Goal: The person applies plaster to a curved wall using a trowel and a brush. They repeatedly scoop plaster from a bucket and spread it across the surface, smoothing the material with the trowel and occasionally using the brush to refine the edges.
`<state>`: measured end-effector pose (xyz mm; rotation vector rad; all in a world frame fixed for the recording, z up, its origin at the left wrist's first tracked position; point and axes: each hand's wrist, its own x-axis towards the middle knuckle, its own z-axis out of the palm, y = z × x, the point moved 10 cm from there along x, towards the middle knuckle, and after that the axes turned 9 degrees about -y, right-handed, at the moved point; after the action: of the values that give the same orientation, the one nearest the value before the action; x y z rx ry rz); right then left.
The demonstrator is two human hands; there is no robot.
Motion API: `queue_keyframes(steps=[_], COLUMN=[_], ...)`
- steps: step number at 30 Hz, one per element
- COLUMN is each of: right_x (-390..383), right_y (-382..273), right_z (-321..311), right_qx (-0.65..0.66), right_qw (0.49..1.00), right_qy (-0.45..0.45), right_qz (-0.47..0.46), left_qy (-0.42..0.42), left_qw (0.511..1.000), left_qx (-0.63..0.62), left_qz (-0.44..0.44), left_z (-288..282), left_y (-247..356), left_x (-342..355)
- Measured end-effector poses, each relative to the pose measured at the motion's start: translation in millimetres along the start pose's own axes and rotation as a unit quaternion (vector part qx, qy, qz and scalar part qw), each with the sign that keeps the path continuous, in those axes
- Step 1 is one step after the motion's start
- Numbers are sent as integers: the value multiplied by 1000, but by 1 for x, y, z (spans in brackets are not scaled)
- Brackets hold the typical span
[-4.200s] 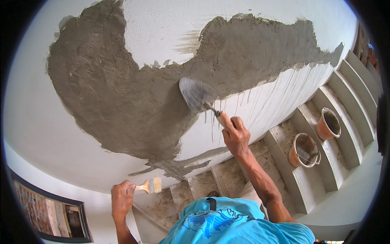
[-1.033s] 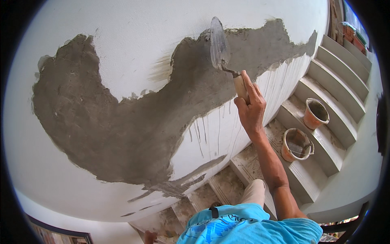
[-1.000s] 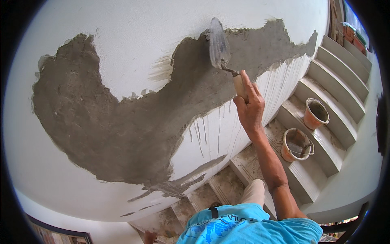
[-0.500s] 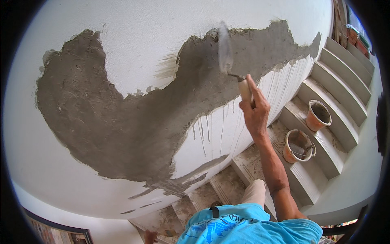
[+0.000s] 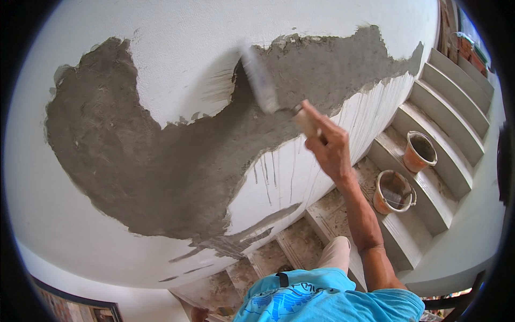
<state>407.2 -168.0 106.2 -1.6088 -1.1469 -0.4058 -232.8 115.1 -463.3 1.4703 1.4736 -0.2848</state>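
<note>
While right hand (image 5: 330,146) grips 1 trowel (image 5: 259,80), blocking part of the grey patch (image 5: 161,172)'s upper edge, left hand (image 5: 199,314) is below patch, grip can't tell; 2 buckets (image 5: 420,152) (image 5: 394,192) on stairs (image 5: 399,236) right of it.

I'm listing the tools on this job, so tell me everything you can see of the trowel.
The trowel has a long, pale grey, metal-looking blade, a thin neck and a light, wood-like handle. The right hand grips the handle. The blade, blurred and seen at a slant, points up and left across the mortar patch, its tip overlapping the white wall. Whether it touches either surface can't be told.
</note>
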Motion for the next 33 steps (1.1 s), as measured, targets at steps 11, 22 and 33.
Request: queue_keyframes(steps=[11,22,33], right_x=[13,-11,-3], right_y=[-2,-18,-32], right_z=[-20,19,43], right_qx=[-50,-13,-31], right_qw=[997,999,988], right_qy=[61,-32,-142], right_qz=[-12,-29,-52], left_qy=[1,3,3], left_qw=[1000,999,1000], left_qx=[-12,-27,-3], left_qz=[3,26,3], left_z=[-2,-1,6], left_y=[-3,-5,-13], left_x=[-1,3,-13])
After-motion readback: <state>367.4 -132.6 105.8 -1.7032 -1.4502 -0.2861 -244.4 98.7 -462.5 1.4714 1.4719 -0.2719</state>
